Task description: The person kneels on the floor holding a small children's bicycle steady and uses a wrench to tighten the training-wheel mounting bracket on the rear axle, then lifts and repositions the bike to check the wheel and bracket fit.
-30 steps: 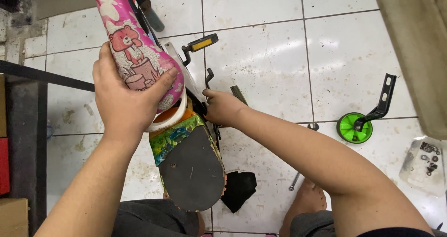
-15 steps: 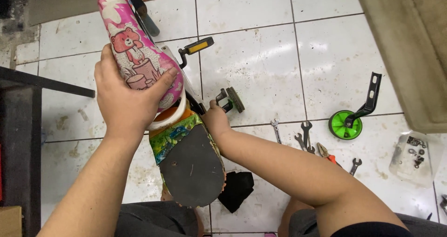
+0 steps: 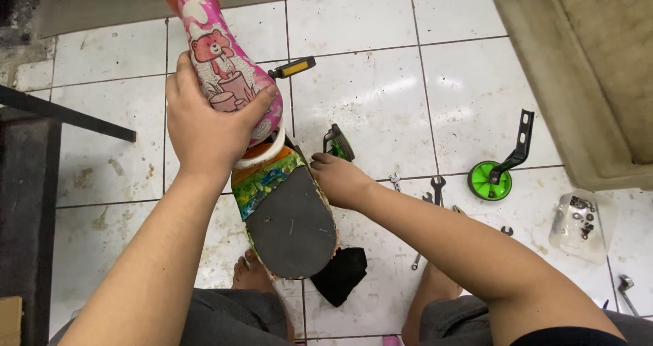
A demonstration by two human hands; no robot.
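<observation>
White floor tiles [image 3: 381, 87], scuffed and stained, carry everything in view. A small child's bicycle stands between the person's knees, seen from above. Its pink frame tube [image 3: 218, 53], printed with a cartoon bear, runs up toward the top edge of the floor, and its saddle [image 3: 289, 220], dark on top with a colourful patterned rim, sits just below it. The left hand [image 3: 204, 125] lies over the frame tube with its fingers [image 3: 262, 108] wrapped round it, grasping it just above the saddle. The right hand [image 3: 340, 179] reaches in beside the saddle's right edge, next to a pedal [image 3: 338, 142]; its fingers are curled, but I cannot tell whether they grip anything. A yellow pedal reflector [image 3: 294, 67] shows just right of the tube. Wrenches [image 3: 435, 189] lie scattered on the floor right of the right forearm, near a green training wheel [image 3: 491, 180] on a black bracket. A clear bag of small parts [image 3: 578, 223] rests near the floor's right edge, and a black cloth [image 3: 343, 274] lies under the saddle.
</observation>
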